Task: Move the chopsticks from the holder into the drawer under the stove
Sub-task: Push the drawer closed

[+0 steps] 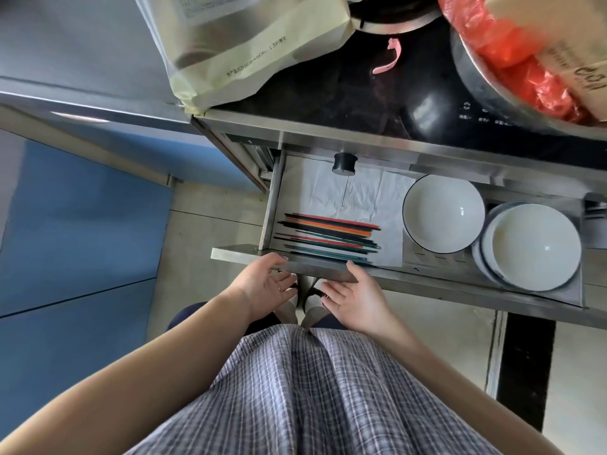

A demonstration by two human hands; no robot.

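Observation:
The steel drawer (460, 277) under the stove stands pulled out. Several coloured chopsticks (331, 236) (red, orange, black, green) lie side by side on white paper in its left part. My left hand (266, 287) is palm up at the drawer's front edge, thumb on the rim and fingers spread under it. My right hand (354, 295) is beside it, thumb touching the same front edge, fingers apart below. Neither hand holds anything. The chopstick holder is out of sight.
Two stacks of white bowls (443, 215) (535, 244) fill the drawer's right part. A black stove knob (344, 162) hangs above the paper. On the stovetop (328, 93) sit a pale plastic bag (249, 44) and a metal basin (483, 80) with red bags. Blue cabinet (82, 241) at left.

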